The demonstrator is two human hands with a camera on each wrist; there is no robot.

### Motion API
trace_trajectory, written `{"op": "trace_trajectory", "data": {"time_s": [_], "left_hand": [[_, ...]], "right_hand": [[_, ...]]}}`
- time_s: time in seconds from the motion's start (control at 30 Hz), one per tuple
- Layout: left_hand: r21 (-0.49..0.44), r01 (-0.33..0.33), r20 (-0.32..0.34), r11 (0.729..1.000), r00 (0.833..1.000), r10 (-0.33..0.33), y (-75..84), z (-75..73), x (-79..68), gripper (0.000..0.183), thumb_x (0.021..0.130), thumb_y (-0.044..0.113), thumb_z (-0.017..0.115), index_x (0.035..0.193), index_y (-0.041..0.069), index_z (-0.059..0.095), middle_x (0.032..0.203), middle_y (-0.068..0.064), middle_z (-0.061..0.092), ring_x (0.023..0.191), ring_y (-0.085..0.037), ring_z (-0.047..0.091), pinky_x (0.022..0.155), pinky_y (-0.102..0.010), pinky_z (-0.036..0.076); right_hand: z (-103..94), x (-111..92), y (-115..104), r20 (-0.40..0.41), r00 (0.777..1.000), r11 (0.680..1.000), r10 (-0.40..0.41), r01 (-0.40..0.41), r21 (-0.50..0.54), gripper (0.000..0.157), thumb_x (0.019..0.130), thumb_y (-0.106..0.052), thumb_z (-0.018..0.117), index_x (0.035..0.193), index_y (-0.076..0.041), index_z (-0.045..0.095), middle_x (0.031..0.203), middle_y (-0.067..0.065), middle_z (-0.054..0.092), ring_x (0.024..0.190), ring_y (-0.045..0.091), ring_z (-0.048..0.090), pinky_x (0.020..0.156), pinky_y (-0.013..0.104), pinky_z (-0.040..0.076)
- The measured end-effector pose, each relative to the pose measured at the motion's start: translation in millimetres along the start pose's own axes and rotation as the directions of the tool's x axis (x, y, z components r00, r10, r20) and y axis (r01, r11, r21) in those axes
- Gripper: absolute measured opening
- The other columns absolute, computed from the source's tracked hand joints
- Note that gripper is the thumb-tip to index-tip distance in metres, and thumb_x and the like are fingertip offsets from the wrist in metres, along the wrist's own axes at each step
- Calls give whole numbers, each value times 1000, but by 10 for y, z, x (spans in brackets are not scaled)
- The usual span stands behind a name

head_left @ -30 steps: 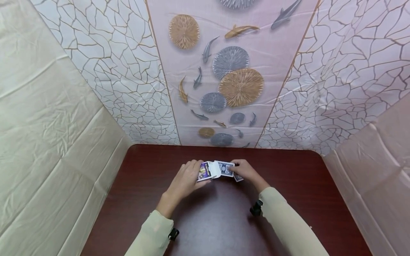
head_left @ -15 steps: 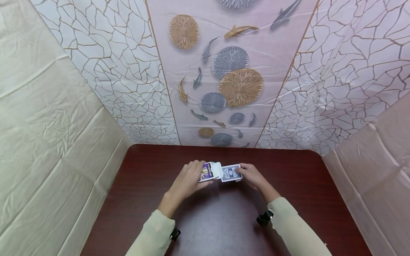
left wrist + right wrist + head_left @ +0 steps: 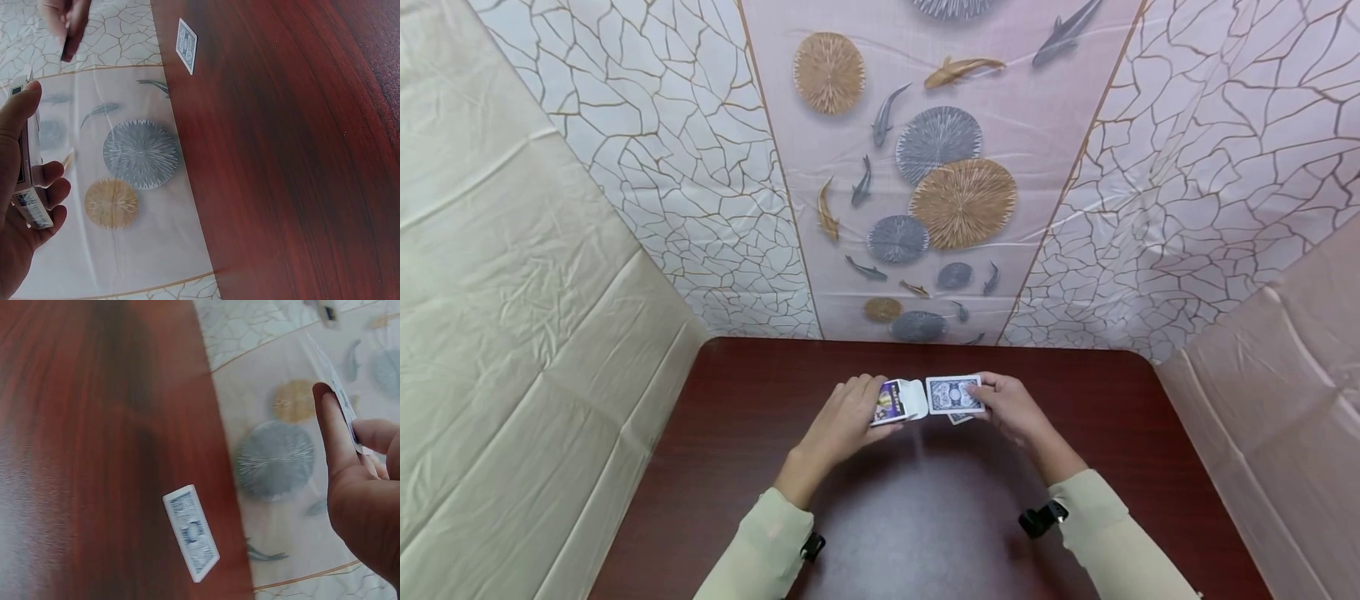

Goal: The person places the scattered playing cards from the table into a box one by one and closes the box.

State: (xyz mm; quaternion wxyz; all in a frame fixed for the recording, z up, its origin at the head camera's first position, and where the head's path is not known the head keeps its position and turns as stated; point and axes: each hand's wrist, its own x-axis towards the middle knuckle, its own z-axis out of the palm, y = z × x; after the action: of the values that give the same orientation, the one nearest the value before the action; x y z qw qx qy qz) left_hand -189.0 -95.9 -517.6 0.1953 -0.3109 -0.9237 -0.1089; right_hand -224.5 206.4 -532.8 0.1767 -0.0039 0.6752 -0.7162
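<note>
My left hand grips a purple-fronted playing card box, its white flap standing open to the right. In the left wrist view the thumb and curled fingers wrap the box's sides. To the right of the flap, my right hand pinches a blue-backed playing card between thumb and fingers, a small gap away from the box. Whether it is a single card cannot be told. Below the right hand another blue-backed card lies on the table, partly covered in the head view.
The dark red wooden table extends under both arms. A patterned cloth with fish and round motifs hangs behind its far edge. Beige padded panels flank it on both sides. A small black device sits at the right wrist.
My right hand has moved to the right, drawing the playing card out of the box and away from the flap. The left hand with the box has shifted only slightly right.
</note>
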Motion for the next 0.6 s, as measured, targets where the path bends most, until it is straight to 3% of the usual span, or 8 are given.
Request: {"op": "trace_trajectory", "data": {"time_s": [0.37,0.6], "left_hand": [[26,3,18,1000,1000,-4,27,14,38,75,86,56,78,132,1,56,110,-10,65,94,-24,62,78,-38,51],[31,-3,25,1000,1000,2,59,21,43,75,86,56,78,132,1,56,110,-10,65,93,-24,62,77,-37,51]], "right_hand": [[40,-136,-356,-88,995,998,-50,46,-47,37,108,-9,50,135,17,47,97,1,73,87,8,73,81,27,60],[227,-238,-480,-83,992,978,-99,81,-193,35,106,-8,54,129,19,53,98,11,75,80,10,73,74,26,61]]}}
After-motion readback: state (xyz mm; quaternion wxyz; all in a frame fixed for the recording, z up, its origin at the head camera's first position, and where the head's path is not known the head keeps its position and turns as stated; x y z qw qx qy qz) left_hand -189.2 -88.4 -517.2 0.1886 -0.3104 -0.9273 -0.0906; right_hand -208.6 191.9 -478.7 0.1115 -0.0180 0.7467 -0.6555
